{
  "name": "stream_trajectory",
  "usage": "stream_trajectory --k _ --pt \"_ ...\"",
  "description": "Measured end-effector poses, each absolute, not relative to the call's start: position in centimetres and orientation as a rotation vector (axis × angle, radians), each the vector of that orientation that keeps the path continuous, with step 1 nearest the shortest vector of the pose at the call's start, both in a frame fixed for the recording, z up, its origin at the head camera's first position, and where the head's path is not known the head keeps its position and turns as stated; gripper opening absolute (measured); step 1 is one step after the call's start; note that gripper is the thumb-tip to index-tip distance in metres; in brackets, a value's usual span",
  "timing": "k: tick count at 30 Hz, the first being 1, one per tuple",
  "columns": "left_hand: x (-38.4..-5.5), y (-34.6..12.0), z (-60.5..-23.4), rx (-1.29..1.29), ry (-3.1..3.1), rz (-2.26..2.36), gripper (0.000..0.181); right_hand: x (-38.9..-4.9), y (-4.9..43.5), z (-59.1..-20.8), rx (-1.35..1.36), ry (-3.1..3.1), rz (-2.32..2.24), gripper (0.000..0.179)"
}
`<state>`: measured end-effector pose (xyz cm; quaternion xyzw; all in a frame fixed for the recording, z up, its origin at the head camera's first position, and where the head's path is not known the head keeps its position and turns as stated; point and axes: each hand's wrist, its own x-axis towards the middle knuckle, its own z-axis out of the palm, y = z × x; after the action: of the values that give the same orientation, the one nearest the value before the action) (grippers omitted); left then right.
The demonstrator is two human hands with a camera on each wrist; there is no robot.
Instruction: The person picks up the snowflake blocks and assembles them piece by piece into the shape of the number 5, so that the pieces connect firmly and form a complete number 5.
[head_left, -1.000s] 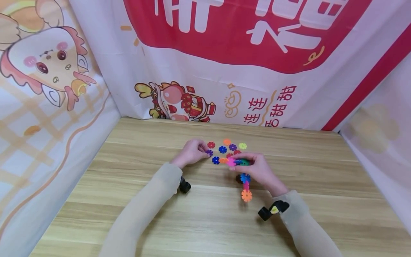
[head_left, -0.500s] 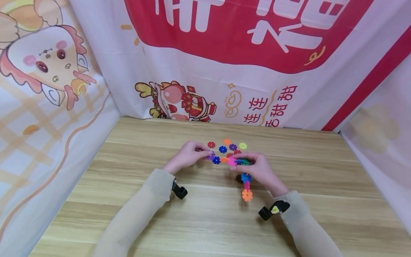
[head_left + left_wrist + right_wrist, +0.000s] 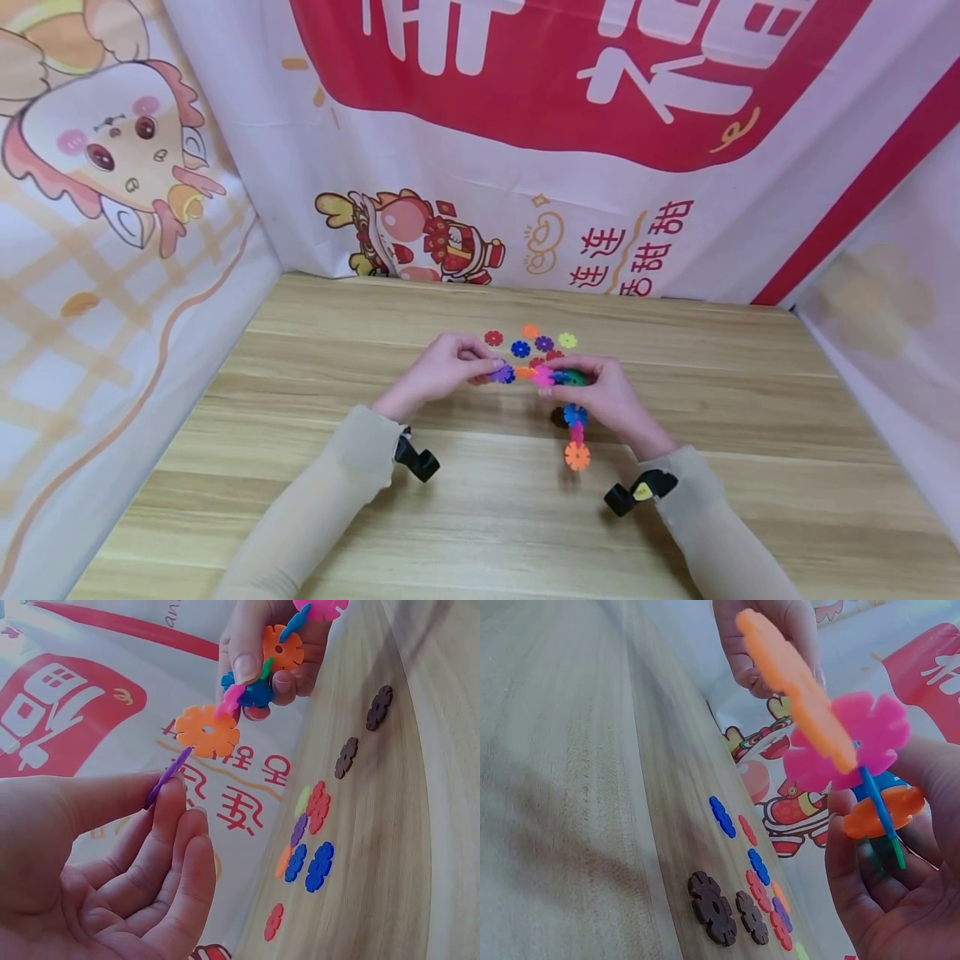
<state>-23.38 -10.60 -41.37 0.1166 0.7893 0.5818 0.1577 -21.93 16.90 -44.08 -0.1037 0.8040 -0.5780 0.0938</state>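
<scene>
Head cam: L hand (image 3: 442, 371), out over the table (image 3: 495, 517), had the purple disc (image 3: 502, 372) pinched, right by the chain's (image 3: 542, 378) L end. R hand (image 3: 603, 392) gripped that chain mid-length, w/ a branch hanging toward the person, orange disc (image 3: 577, 456) at its tip. Loose discs (image 3: 521, 349) lay just beyond, red, blue, yellow etc.

L wrist cam: thumb & forefinger nearly closed on the purple disc, held edge-on, other fingers loosely bent; its rim looked to touch the chain's orange end disc (image 3: 208, 731). Opposite, R thumb & fingers curled round the chain, off the table. Two dark discs (image 3: 379, 708) sat apart from the brighter lot.

R wrist cam: R fingers bent round the chain, big pink disc (image 3: 847, 741) up front; L hand behind, pinch hidden, couldn't tell from there.
</scene>
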Motion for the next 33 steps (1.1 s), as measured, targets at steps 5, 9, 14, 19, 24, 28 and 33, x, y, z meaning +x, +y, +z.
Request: stream_trajectory --k 5,9,14,19,24,28,33 --pt "-23.2 -10.4 -41.3 0.338 2.260 1.675 0.012 -21.8 16.9 -44.0 -0.326 2.383 -1.722 0.040" --pt "-23.1 -10.3 -41.4 0.346 2.252 1.681 0.012 -21.7 16.8 -44.0 -0.349 2.387 -1.722 0.039" --pt "-23.1 -10.1 -41.5 0.346 2.238 1.684 0.012 -21.6 16.6 -43.9 -0.368 2.396 -1.718 0.036" --pt "-23.0 -9.8 -41.5 0.339 2.243 1.678 0.012 -21.6 16.4 -43.8 -0.412 2.380 -1.738 0.040" --pt "-22.8 -9.6 -41.4 0.349 2.257 1.650 0.014 -21.7 16.1 -43.5 -0.428 2.333 -1.751 0.042" --pt "-22.7 -9.5 -41.4 0.340 2.260 1.644 0.014 -21.7 16.0 -43.5 -0.412 2.320 -1.759 0.037" --pt "-22.7 -9.5 -41.5 0.340 2.257 1.651 0.015 -21.7 16.0 -43.8 -0.473 2.331 -1.749 0.031"
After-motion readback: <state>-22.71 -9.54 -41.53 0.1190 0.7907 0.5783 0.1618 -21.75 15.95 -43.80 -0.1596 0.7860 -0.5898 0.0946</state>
